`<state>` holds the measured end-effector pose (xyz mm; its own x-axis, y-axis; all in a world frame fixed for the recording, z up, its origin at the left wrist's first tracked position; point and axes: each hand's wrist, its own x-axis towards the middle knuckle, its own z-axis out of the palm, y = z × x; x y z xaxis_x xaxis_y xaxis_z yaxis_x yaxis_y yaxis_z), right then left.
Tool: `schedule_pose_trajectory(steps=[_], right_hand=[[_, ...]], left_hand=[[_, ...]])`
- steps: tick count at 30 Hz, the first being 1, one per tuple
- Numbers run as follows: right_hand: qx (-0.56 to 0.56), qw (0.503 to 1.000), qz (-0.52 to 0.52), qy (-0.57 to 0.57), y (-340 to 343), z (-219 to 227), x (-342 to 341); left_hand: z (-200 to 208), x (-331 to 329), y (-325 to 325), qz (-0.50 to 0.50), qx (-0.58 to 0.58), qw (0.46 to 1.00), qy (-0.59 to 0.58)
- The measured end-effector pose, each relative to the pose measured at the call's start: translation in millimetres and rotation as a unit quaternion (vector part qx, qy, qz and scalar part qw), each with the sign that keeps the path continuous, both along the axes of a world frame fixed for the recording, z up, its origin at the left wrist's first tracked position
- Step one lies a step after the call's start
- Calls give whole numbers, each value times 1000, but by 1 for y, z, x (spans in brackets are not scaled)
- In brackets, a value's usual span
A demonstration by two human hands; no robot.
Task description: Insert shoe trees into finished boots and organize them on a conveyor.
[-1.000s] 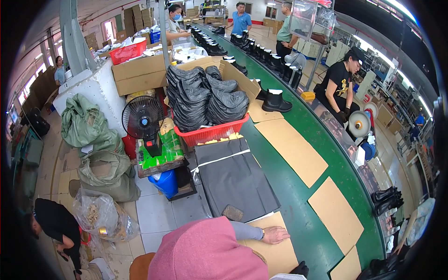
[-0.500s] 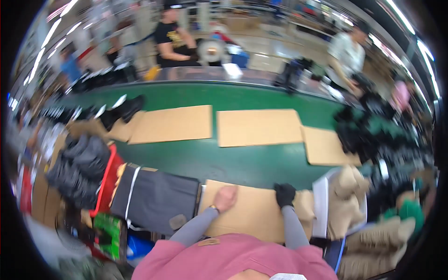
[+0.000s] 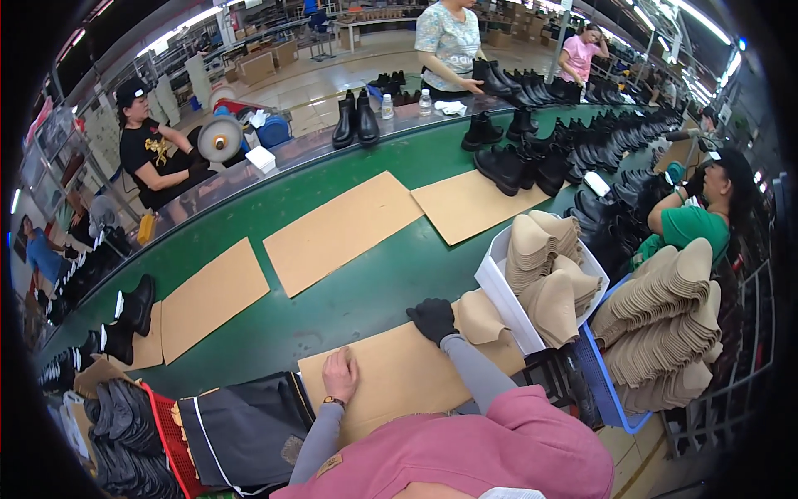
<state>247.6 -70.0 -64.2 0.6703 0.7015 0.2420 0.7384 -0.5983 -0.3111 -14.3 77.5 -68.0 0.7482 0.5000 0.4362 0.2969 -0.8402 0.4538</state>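
"What crowds the hands?"

"On the right, a white box [image 3: 501, 291] full of tan paper forms [image 3: 540, 299] stands close by the end of the cardboard sheet [image 3: 407, 374]. A blue basket [image 3: 600, 374] holds more, just past the box. On the left, a white-strapped black stack [image 3: 249, 432] lies right beside the sheet's other end, with a red basket [image 3: 169, 441] beyond."

"And ahead?"

"A green surface [image 3: 366, 299] with more cardboard pieces [image 3: 342, 233] in a row. Black boots [image 3: 536, 170] mass at its right, several on the right-hand piece."

"Anything in the way?"

"One loose tan form [image 3: 480, 318] covers part of the sheet, just beside the right hand [image 3: 432, 321]."

"So where's the sheet, against the fingers?"

"Directly under the bare left hand [image 3: 340, 376], whose bent fingers rest on it near the left end. The black-gloved right hand is curled at the far edge. The near edge disappears behind the person's pink top [image 3: 465, 449]."

"Is either one gripping?"

"I can't tell. The left fingers look loosely bent; the right fingertips are hidden."
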Motion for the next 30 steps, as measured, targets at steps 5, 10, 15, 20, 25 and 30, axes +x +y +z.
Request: schedule_pose_trajectory(steps=[5, 10, 15, 20, 25, 30], right_hand=[[-45, 999, 0, 0, -2, 2, 1], [-55, 998, -2, 8, 1, 2, 1], [-34, 999, 7, 7, 6, 0, -2], [-25, 1000, -5, 4, -2, 3, -1], [-54, 999, 0, -6, 2, 2, -1], [-61, 998, 7, -16, 5, -1, 0]], left_hand=[[0, 1, 0, -2, -12, 1000, 19], [-5, -1, 1, 2, -19, 999, 41], [2, -4, 1, 11, 4, 1000, 7], [-2, -1, 1, 22, 1, 1000, 18], [3, -3, 1, 16, 4, 1000, 14], [4, -4, 2, 24, 7, 1000, 15]])
